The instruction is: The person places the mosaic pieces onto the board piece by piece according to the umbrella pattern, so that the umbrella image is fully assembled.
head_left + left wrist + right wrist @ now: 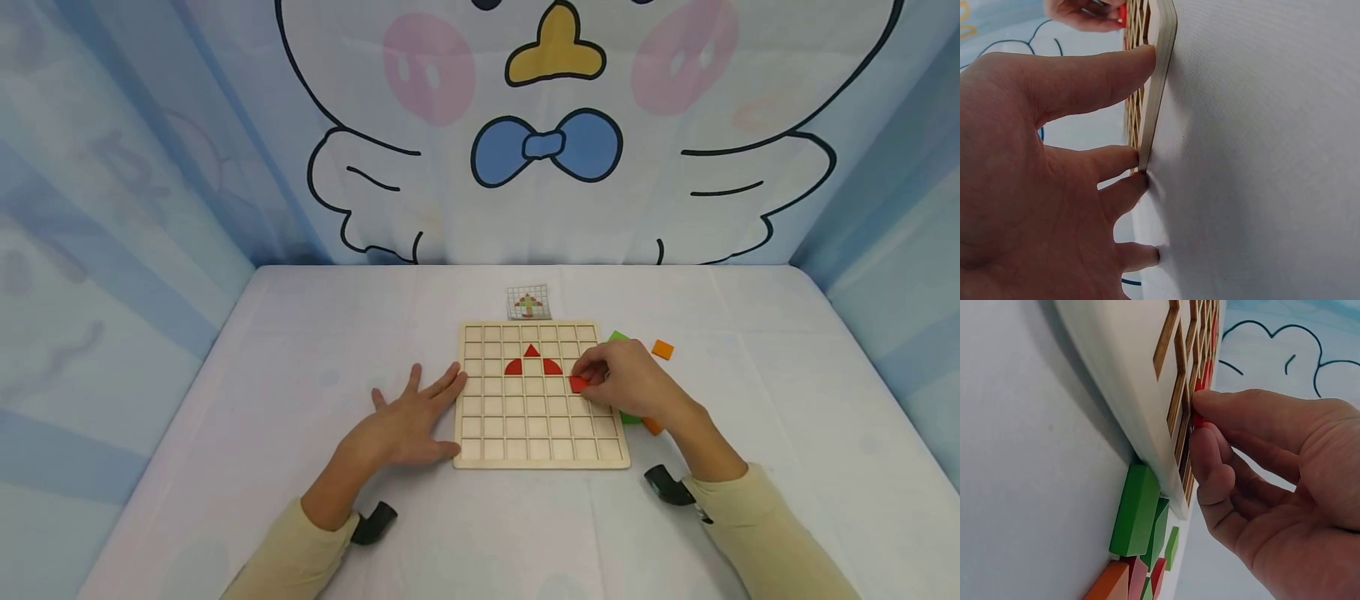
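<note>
1) Worktop [487, 533] fills the lower frame and carries everything
2) Left grip [408, 421], left of centre: fingers spread, nothing held; thumb and fingertips touch the left edge of the grid board [540, 464]
3) Green block [631, 418] and orange block [653, 426] lie near the board's right edge, partly hidden
4) Right grip [626, 379], right of centre: thumb and finger pinched on a red piece [577, 384]
5) Key relation: piece is at the right grip's left tip, over the board's right half, lower right of the right red quarter-round [552, 367]; right hand nearer by far. Long axis: can't tell, fingers cover part; can't tell if it's seated
6) Red triangle [531, 351] sits mid-board, upper part
7) Pattern card [528, 302] lies just above the board's top edge
</note>
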Motion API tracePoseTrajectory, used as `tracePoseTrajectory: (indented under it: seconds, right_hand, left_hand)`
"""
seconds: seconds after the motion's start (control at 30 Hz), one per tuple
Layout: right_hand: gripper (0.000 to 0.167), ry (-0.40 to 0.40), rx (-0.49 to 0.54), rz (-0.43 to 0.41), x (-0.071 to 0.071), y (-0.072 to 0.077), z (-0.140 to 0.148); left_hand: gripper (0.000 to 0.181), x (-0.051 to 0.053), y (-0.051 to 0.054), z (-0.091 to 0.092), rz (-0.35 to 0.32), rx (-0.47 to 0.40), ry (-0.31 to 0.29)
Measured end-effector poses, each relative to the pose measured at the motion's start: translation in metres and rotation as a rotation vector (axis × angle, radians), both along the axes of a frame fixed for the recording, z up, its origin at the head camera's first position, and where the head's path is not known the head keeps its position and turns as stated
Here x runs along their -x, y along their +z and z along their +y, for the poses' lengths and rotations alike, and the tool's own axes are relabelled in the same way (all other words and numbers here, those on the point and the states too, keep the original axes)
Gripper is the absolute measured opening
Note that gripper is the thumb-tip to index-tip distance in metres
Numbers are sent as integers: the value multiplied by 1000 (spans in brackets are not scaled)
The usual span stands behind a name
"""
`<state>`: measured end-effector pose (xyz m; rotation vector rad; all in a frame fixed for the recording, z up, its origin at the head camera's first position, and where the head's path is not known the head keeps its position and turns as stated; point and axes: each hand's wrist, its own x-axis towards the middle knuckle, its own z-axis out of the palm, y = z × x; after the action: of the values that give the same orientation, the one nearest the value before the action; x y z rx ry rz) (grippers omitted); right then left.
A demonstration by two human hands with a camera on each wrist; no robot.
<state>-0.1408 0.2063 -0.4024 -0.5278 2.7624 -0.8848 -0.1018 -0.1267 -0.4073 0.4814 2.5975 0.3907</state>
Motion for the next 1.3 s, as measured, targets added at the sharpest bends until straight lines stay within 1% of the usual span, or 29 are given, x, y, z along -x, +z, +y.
tracePoseTrajectory:
  seconds: [0.23, 0.47, 0.87, 1.1, 1.3]
  right_hand:
    - [16, 4, 2, 0, -1, -1, 0]
    - [16, -2, 16, -34, -1, -1, -4]
    - [18, -5, 7, -24, -3, -1, -4]
    - [16, 16, 7, 23, -6, 5, 2]
    - [15, -3, 1, 31, -9, 13, 11]
  left_hand:
    - [94, -1, 0, 1, 0, 8, 0]
    - [94, -1, 0, -1, 2, 1, -5]
    - [93, -1, 1, 0, 6, -1, -6]
    - [94, -1, 0, 1, 6, 4, -7]
    - [94, 0, 0, -1, -3, 13, -8]
